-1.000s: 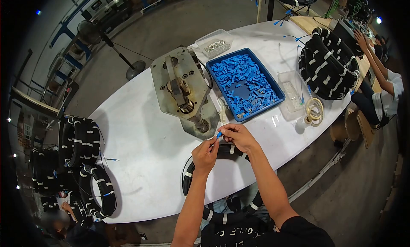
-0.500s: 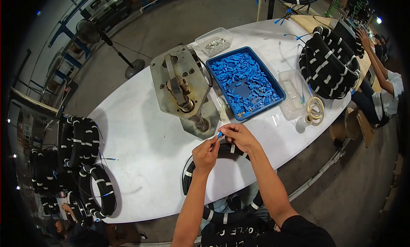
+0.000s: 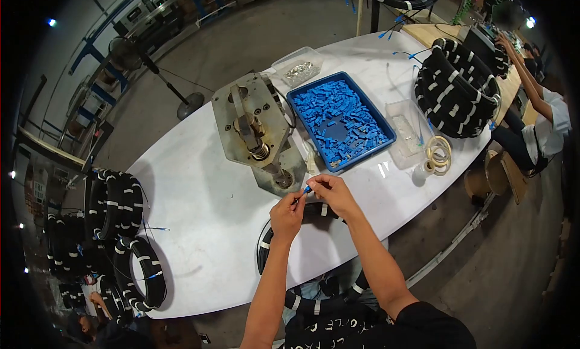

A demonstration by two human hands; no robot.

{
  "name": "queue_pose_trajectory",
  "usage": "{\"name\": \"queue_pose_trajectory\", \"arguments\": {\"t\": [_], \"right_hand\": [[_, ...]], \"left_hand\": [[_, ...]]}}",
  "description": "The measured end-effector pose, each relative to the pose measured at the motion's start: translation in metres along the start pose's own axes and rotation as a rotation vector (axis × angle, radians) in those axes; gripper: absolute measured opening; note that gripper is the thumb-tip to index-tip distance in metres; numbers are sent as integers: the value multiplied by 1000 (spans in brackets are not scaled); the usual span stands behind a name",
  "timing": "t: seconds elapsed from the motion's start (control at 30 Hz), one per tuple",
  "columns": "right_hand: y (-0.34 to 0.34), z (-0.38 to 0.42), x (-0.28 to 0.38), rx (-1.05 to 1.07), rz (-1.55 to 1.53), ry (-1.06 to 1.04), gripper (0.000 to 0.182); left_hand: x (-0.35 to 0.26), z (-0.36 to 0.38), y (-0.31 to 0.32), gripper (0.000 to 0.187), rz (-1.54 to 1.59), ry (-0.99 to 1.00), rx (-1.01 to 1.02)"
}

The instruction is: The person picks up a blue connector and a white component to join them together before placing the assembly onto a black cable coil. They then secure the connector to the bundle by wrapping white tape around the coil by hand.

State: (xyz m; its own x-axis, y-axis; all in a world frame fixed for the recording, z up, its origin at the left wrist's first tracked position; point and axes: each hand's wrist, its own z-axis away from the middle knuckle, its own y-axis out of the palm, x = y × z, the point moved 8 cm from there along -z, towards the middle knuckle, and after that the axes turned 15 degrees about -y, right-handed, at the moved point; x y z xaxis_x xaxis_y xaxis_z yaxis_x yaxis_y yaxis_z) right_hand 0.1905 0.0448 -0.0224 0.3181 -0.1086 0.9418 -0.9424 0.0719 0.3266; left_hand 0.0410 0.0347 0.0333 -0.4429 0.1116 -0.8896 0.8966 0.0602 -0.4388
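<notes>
A small blue connector (image 3: 307, 189) is pinched between my two hands over the front of the white table. My left hand (image 3: 286, 216) is closed, thumb and forefinger gripping its near end. From the other side my right hand (image 3: 333, 195) holds it with the fingertips. Below my wrists lies a black cable coil (image 3: 263, 255) with white tape bands, partly over the table edge and partly hidden by my arms. Just beyond my hands stands a metal press (image 3: 248, 125) with a spring and a lever.
A blue tray (image 3: 391, 135) full of blue connectors sits right of the press. Clear boxes (image 3: 396, 110) of small parts, tape rolls (image 3: 440, 156) and a large cable coil stack (image 3: 456, 92) are farther right. More coils (image 3: 139, 273) stand left. A co-worker (image 3: 547, 116) is at the right.
The view has shifted slightly. My right hand's fingers have straightened a little at the connector, and both hands stay together on it.
</notes>
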Motion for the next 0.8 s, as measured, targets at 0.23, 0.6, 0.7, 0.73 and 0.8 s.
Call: {"name": "queue_pose_trajectory", "arguments": {"t": [0.23,0.6,0.7,0.73,0.8], "right_hand": [[-9,41,54,-253,673,-404,18],[-110,60,97,-423,797,-441,20],[-140,51,109,-458,823,-440,20],[-149,47,112,-473,825,-450,20],[-164,39,118,-492,858,-457,20]], "left_hand": [[-12,0,16,16,-97,-52,217],[-77,7,119,17,-100,126,362],[-93,2,149,17,-125,154,388],[-97,1,159,17,-151,161,402],[-104,-3,175,17,-141,185,392]]}}
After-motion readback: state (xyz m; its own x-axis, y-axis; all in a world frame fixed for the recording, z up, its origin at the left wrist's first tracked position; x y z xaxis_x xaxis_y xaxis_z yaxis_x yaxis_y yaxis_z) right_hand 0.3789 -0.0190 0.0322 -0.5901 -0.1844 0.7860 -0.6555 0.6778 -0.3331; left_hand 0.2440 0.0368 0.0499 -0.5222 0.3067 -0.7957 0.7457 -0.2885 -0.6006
